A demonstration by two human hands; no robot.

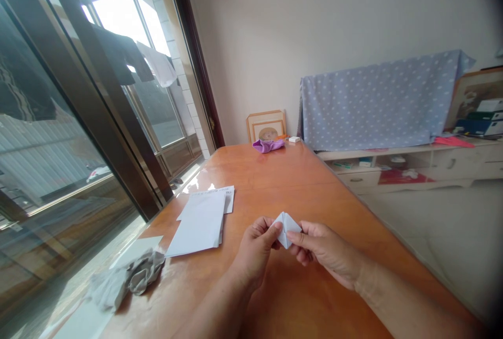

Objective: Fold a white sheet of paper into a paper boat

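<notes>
We see the left hand (255,251) and right hand (326,251) close together, both pinching a small folded paper (286,229) over the surface (283,182), loose paper sheets (200,223) just left; exact fold hard to tell.

No words or numbers can be read anywhere; the loose paper sheet (229,197) left of the folded paper (286,229) carries a line of marks along its far edge, too small to tell.

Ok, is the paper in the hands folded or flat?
Folded: the paper pinched between the left hand and right hand shows creased, pointed flaps, unlike the flat sheets nearby.
</notes>
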